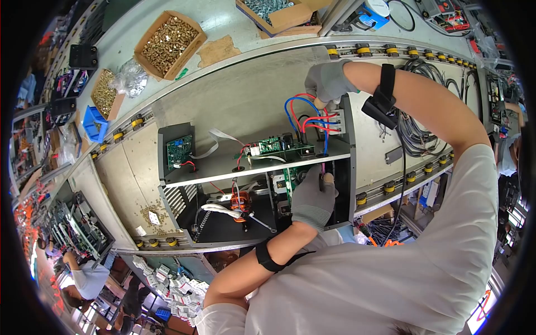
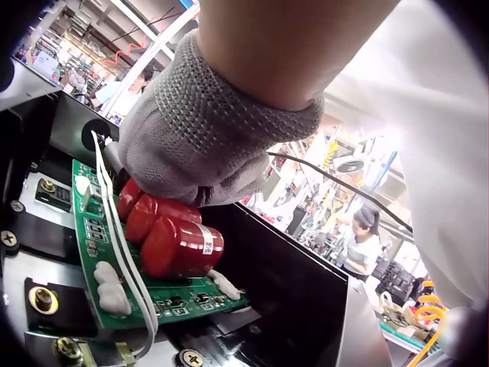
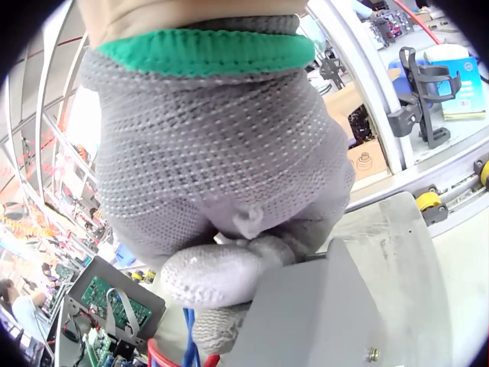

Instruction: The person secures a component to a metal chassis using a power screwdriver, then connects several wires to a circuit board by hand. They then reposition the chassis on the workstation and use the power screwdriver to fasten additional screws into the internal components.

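A black metal equipment chassis (image 1: pixel 257 177) with two levels lies on the bench. My gloved left hand (image 1: pixel 314 198) reaches into its lower level, fingers curled around a thin wire (image 1: pixel 322 167) at the divider; its grip is mostly hidden. In the left wrist view that hand is beside red capacitors (image 2: pixel 182 246) on a green circuit board (image 2: pixel 183 302). Over the chassis's back right corner, my gloved right hand (image 1: pixel 329 82) has its fingers bent at looped red cables (image 1: pixel 304 95) and blue cables (image 1: pixel 288 109). Below them sits a light terminal block (image 1: pixel 333 121).
An orange-wound coil (image 1: pixel 241 202) and a white-sleeved lead (image 1: pixel 220 210) lie in the lower level. Boxes of brass fittings (image 1: pixel 170 43) stand on the back ledge. Coiled black cables (image 1: pixel 419 131) lie to the right. Yellow rollers (image 1: pixel 364 50) line the bench edges.
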Action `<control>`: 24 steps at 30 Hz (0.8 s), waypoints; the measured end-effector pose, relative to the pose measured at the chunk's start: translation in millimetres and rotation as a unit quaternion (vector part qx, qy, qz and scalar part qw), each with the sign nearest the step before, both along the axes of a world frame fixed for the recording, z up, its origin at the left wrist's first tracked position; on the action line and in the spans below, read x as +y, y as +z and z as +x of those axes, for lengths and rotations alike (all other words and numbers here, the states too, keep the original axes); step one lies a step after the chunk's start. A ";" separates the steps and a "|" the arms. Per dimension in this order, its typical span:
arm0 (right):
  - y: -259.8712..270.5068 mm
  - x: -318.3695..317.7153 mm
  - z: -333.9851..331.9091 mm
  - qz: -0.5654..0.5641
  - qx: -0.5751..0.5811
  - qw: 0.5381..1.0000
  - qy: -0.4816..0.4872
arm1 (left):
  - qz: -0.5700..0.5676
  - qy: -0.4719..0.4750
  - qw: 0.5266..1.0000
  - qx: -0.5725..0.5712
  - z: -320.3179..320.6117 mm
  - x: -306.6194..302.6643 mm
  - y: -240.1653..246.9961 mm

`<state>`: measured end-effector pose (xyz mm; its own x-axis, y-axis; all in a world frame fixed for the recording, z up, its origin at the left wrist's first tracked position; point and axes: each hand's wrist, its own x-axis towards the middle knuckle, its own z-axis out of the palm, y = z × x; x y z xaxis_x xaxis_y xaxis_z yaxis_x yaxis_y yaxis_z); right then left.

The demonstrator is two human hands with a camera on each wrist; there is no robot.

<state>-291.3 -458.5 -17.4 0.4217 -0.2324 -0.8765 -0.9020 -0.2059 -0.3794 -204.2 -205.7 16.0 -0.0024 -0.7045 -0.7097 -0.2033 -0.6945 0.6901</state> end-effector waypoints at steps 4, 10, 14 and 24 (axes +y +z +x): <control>-9.4 4.5 -0.6 -0.031 -0.022 0.999 0.010 | 0.000 -0.003 1.000 0.015 -2.1 2.4 -8.6; -15.9 -0.9 -4.5 0.011 -0.044 0.999 -0.002 | -0.020 0.026 0.999 0.026 -5.3 6.6 -12.2; -12.1 -9.5 -3.4 0.052 -0.072 0.996 0.029 | -0.020 0.017 1.000 0.018 -5.9 6.8 -12.2; -12.0 -2.4 -5.3 0.034 -0.036 0.999 0.002 | -0.023 0.005 0.999 0.022 -5.0 7.5 -13.6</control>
